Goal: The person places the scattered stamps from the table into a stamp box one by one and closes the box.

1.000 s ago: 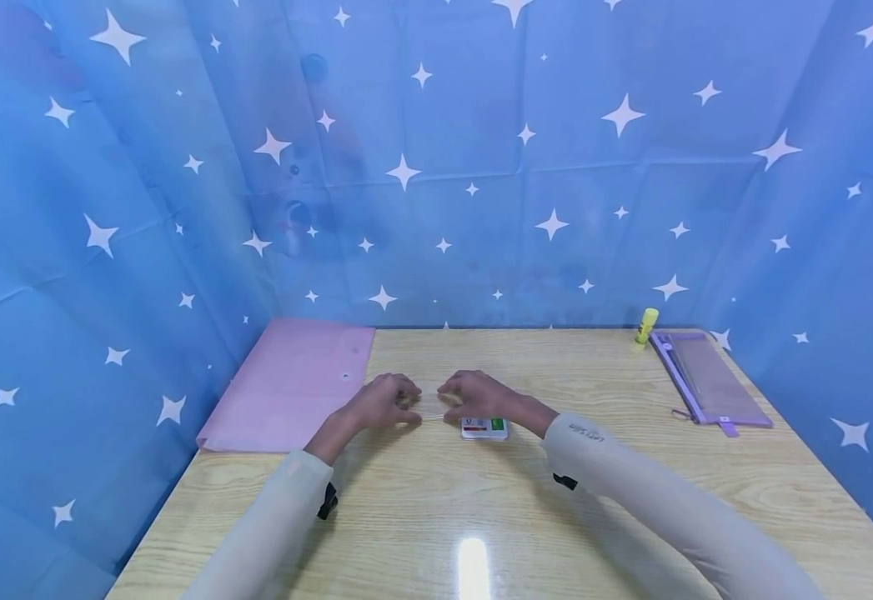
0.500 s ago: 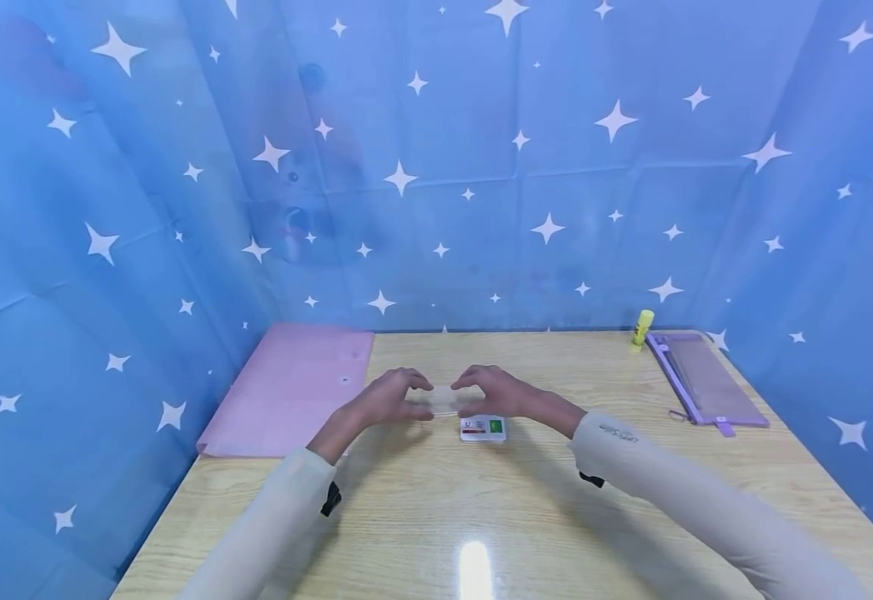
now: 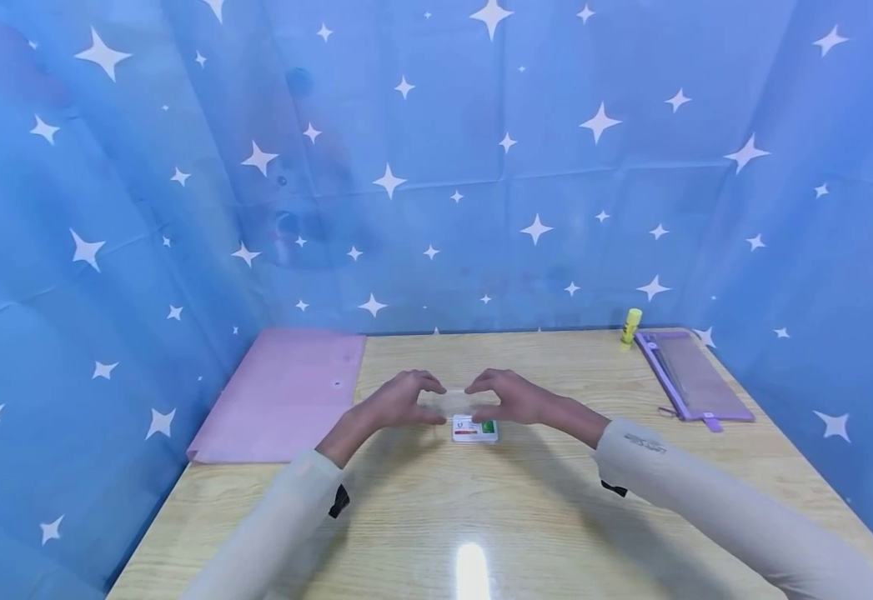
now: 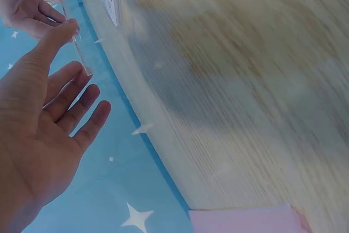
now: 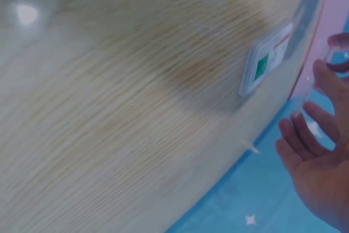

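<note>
Both hands hold a thin, clear plastic plate (image 3: 454, 403) between them above the table, one hand at each end. My left hand (image 3: 400, 402) pinches its left end between thumb and fingers; the other fingers are spread in the left wrist view. The right hand (image 3: 514, 398) pinches the right end in the same way. Seen edge-on, the clear plate (image 4: 80, 53) is a narrow strip. Just below and nearer the body lies a small flat clear case (image 3: 475, 431) with a white, red and green label, partly covered by the right thumb in the head view.
A pink folder (image 3: 278, 396) lies at the left of the wooden table (image 3: 406, 517). At the back right stand a yellow glue stick (image 3: 630, 327) and a purple zip pouch (image 3: 699, 375). A blue star-printed curtain (image 3: 436, 167) surrounds the table.
Both hands have moved to the right with the clear plate, over towards the labelled case, and more of the plate shows between them. The case has stayed on the table.
</note>
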### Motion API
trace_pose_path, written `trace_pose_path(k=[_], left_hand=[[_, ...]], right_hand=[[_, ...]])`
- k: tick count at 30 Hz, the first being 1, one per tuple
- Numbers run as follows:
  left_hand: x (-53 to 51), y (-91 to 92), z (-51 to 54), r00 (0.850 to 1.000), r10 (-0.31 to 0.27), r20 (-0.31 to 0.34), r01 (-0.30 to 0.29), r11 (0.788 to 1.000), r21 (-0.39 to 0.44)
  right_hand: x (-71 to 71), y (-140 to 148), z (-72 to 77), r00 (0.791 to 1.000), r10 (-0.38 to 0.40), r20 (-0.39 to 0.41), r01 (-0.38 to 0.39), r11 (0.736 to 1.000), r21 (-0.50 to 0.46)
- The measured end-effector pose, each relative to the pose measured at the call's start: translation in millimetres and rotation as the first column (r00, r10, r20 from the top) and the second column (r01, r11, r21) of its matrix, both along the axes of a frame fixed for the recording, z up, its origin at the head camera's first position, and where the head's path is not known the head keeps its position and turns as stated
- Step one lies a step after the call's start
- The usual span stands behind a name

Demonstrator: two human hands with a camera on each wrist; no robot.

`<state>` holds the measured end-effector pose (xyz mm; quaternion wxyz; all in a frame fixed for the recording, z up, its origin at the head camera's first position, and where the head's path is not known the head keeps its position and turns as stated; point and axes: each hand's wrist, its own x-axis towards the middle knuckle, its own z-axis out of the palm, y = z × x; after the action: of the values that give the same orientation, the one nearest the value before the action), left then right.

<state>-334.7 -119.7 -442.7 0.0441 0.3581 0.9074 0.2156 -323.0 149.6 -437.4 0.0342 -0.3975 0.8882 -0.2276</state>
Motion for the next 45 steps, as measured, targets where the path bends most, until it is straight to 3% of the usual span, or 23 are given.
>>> trace_pose_path(k=[18, 30, 45], left_hand=[[8.0, 18.7, -20.4, 1.000, 0.004, -0.007, -0.005, 0.999, -0.048], [11.4, 26.1, -29.3, 0.999, 0.014, 0.030, -0.012, 0.999, -0.049], [12.4, 30.9, -28.1, 0.999, 0.011, 0.032, -0.009, 0.998, -0.064]], right_hand=[[14.3, 16, -26.2, 1.000, -0.017, 0.005, 0.017, 0.999, -0.045], [17.3, 20, -36.6, 0.999, -0.015, -0.036, 0.015, 1.000, -0.002], [19.0, 24, -36.2, 1.000, -0.016, 0.004, 0.016, 1.000, -0.023]])
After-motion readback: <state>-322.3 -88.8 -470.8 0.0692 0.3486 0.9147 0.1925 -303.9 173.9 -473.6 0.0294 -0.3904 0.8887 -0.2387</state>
